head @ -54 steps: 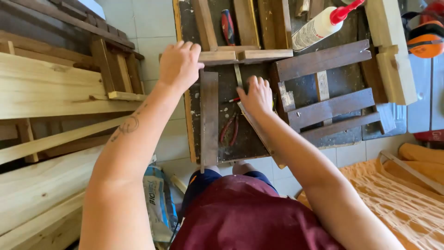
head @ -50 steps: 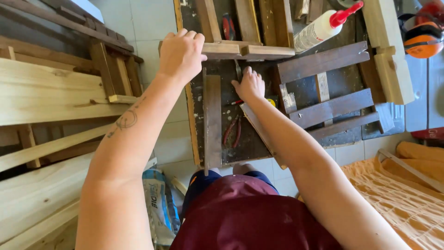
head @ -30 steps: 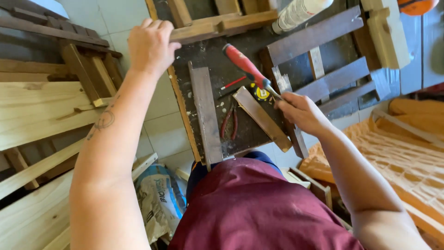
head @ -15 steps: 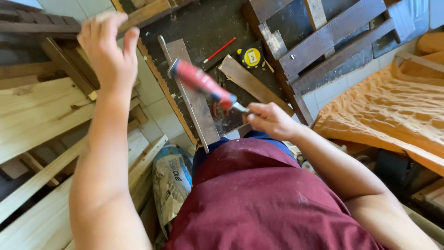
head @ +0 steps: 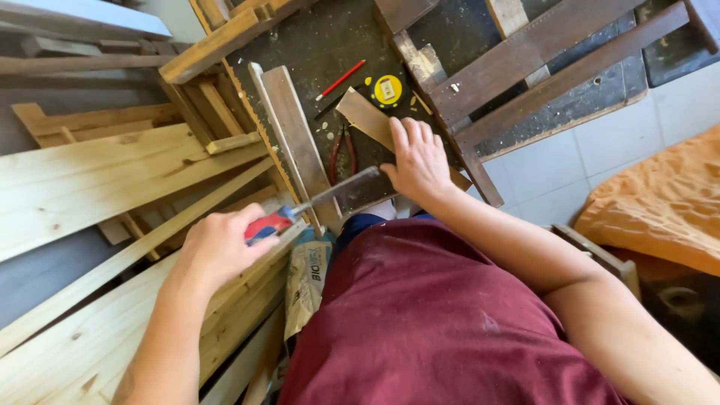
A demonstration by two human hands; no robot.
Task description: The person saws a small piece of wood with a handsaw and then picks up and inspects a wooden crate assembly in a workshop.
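Observation:
My left hand [head: 217, 251] grips the red-and-blue handle of a chisel [head: 330, 196]. Its flat metal blade points right, towards my right hand. My right hand [head: 416, 159] lies flat, fingers spread, on a short wooden slat [head: 360, 114] on the dark workbench [head: 337, 37]. The blade tip sits just left of my right thumb. A longer worn plank [head: 294, 139] lies on the bench beside the slat, and the blade crosses its near end.
A yellow tape measure [head: 386, 90], a red pencil [head: 340, 79] and pliers [head: 343, 150] lie on the bench. Dark pallet slats [head: 540, 60] run to the right. Pale planks [head: 90, 180] are stacked at left, a bag [head: 307, 277] is below, and orange cloth [head: 660, 202] lies at right.
The chisel has passed from my right hand to my left. My left hand came down off the upper beam, and my right hand now lies flat on the slat. The view tilted down.

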